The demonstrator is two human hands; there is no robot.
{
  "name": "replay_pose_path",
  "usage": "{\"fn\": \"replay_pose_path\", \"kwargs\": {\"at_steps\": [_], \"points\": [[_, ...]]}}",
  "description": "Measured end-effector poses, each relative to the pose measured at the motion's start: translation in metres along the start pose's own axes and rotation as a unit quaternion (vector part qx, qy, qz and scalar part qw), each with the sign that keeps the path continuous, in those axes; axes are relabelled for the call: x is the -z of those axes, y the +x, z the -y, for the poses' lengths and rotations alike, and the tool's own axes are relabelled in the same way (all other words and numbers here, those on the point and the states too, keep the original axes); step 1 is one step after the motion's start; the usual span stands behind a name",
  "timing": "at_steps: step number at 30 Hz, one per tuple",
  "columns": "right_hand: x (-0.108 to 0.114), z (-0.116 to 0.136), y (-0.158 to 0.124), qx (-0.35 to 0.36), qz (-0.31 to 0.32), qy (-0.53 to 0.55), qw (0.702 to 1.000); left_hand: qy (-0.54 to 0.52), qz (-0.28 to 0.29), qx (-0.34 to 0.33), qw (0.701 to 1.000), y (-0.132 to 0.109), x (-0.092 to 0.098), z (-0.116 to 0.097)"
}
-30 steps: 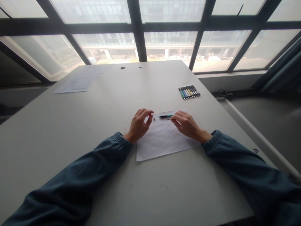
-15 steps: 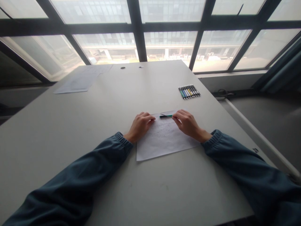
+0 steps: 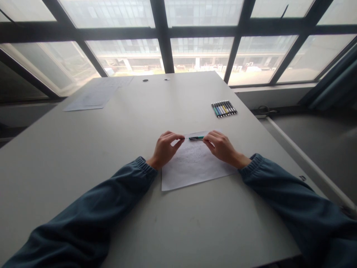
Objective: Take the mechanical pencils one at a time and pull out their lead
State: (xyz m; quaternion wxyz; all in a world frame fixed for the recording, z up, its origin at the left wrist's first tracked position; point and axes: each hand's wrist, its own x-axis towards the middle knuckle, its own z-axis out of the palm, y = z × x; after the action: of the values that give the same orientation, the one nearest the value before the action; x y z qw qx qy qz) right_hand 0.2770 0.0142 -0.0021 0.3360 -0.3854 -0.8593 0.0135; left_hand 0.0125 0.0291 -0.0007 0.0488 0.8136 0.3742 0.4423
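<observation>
A white sheet of paper (image 3: 192, 173) with faint marks lies on the table under my hands. Near its far edge rests a green and black pen (image 3: 196, 138), its right end hidden behind my right fingers. My right hand (image 3: 221, 147) pinches a thin dark rod (image 3: 199, 139) that points left across the front of the pen. My left hand (image 3: 166, 149) is raised a little at the paper's left side, thumb and forefinger pressed together. A small dark tip shows at those fingers, too small to name. A narrow gap separates the two hands.
A row of several pens (image 3: 224, 109) in different colours lies farther back on the right. More paper sheets (image 3: 89, 98) are at the far left of the white table (image 3: 139, 230). Windows rise behind the table, and a white rail (image 3: 306, 160) runs along the right.
My left thumb and forefinger have come up into a clear pinch. The thin rod in my right hand has tilted, its left end now lower. The pen and paper have stayed put.
</observation>
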Motion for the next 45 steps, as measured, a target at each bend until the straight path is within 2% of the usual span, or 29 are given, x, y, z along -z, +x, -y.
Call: {"fn": "replay_pose_path", "kwargs": {"at_steps": [9,24,31,37,40,45], "points": [[-0.0023,-0.0019,-0.0005,0.046,-0.001,-0.003,0.999,-0.035,0.009,-0.021,0.999,-0.0020,-0.0023,0.0026],[0.0003,-0.0009,0.0000,0.078,0.013,0.018,0.997,-0.075,0.050,-0.052,0.995,-0.0015,-0.0017,-0.0013],[-0.0003,0.0001,0.0001,0.093,0.015,0.041,0.995,-0.084,0.073,-0.089,0.990,-0.0005,-0.0004,-0.0028],[0.0007,0.0014,0.0003,0.099,0.027,0.061,0.993,-0.077,0.078,-0.087,0.990,0.0008,0.0006,-0.0043],[0.0015,0.0020,-0.0001,0.069,0.013,0.062,0.996,-0.073,0.075,-0.081,0.991,0.0013,0.0013,-0.0062],[-0.0016,-0.0079,0.0001,-0.079,-0.120,0.054,0.988,-0.072,0.068,-0.073,0.992,0.0002,0.0014,-0.0058]]}}
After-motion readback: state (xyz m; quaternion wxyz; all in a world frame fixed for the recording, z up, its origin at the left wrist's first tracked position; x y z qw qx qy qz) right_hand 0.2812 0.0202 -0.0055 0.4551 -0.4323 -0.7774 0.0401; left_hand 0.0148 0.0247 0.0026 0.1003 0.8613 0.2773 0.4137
